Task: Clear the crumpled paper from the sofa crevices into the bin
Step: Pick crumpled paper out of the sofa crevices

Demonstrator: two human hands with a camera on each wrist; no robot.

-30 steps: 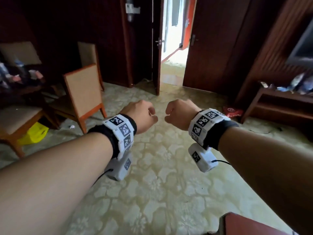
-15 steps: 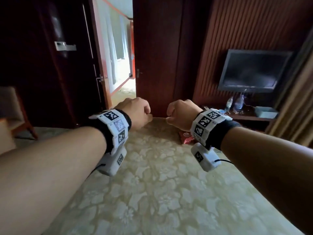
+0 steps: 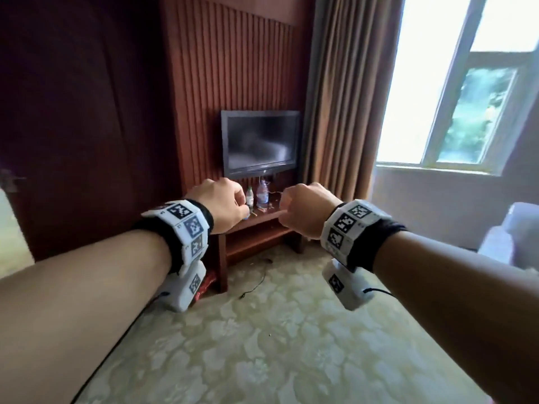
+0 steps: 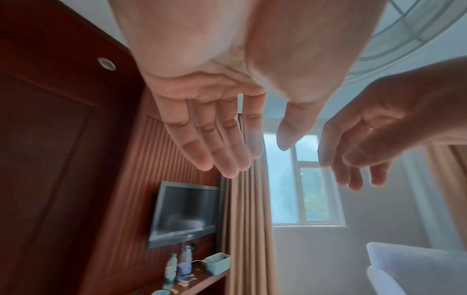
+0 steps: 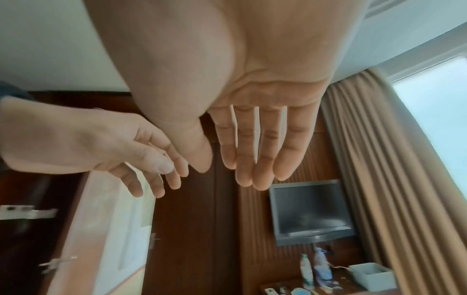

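My left hand (image 3: 226, 209) and right hand (image 3: 302, 212) are held out side by side at chest height, a small gap between them. The left wrist view shows the left hand (image 4: 254, 155) with fingers straight and relaxed and the palm empty. The right hand (image 5: 228, 166) looks the same in the right wrist view and holds nothing. A white upholstered seat (image 3: 516, 234) is blurred at the far right edge. I see no crumpled paper and no bin in any view.
A dark TV (image 3: 260, 142) hangs on the red slatted wall above a low wooden shelf (image 3: 256, 231) with bottles (image 3: 262, 193) and small clutter. Brown curtains (image 3: 344, 97) and a window (image 3: 466, 97) are to the right. A cable (image 3: 256, 282) lies on the patterned carpet.
The head view has swung right, from the open door and chairs to the TV, curtain and window. Both hands stayed raised in front, side by side.
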